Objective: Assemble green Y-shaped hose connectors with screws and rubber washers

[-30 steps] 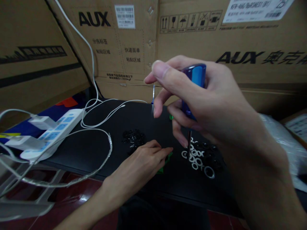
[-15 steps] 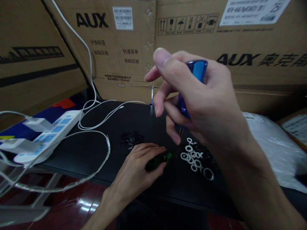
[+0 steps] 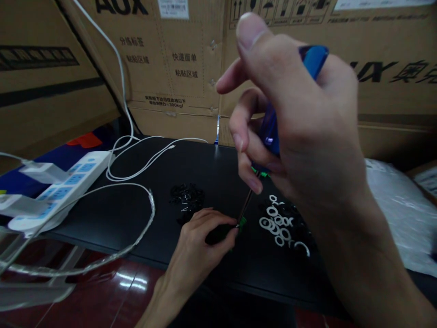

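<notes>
My right hand (image 3: 303, 114) is wrapped round the blue handle of a screwdriver (image 3: 270, 132), thumb raised along the top. Its thin shaft slants down and left, with the tip at the fingertips of my left hand (image 3: 201, 234). That hand lies low over the black table, thumb and forefinger closed around a small green part (image 3: 242, 223). Most of the part is hidden by the fingers and dark shadow, and its kind is unclear. A small shiny bit shows between the fingertips at the driver's tip. Another bit of green shows behind my right hand's lower fingers.
White rings and nuts (image 3: 273, 224) lie beside dark small pieces on the right. A heap of black screws (image 3: 187, 197) sits left of centre. A white power strip (image 3: 61, 191) with cables is at left, cardboard boxes (image 3: 170, 82) behind, and a white plastic-wrapped packet (image 3: 399, 209) at right.
The screwdriver has tilted, its handle going up and right while its tip has come to my left fingertips. My left hand stays near the same spot; the view has shifted slightly.
</notes>
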The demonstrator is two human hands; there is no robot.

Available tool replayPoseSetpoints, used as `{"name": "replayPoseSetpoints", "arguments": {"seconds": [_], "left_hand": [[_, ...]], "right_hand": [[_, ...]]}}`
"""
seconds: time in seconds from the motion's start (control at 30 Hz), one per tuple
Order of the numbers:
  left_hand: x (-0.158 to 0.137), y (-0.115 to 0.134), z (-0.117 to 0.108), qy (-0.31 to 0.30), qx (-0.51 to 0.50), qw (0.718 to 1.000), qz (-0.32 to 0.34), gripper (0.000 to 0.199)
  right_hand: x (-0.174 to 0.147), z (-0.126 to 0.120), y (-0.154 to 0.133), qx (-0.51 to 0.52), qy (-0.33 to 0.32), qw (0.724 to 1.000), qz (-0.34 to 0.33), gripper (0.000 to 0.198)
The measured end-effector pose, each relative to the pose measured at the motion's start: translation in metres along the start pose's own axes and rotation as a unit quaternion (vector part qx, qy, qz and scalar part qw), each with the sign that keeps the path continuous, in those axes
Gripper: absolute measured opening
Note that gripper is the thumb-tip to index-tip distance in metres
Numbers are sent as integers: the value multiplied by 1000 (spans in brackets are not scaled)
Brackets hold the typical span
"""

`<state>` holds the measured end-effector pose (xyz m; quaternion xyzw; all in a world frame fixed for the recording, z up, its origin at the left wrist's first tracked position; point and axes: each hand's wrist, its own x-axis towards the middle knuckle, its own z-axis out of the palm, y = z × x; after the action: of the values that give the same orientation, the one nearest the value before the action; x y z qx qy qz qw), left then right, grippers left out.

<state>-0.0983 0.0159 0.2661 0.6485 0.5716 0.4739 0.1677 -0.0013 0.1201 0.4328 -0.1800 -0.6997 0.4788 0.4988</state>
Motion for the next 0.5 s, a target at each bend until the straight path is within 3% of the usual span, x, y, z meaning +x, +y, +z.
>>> {"name": "replayPoseSetpoints", "arguments": {"seconds": [0.33, 0.5], "left_hand": [[1, -2, 1, 5, 10, 1000, 15, 19], [1, -4, 2, 6, 7, 999, 34, 18]], "right_hand": [[-3, 2, 4, 1, 5, 1000, 8, 62], [-3, 1, 3, -17, -3, 1000, -4, 55]]}}
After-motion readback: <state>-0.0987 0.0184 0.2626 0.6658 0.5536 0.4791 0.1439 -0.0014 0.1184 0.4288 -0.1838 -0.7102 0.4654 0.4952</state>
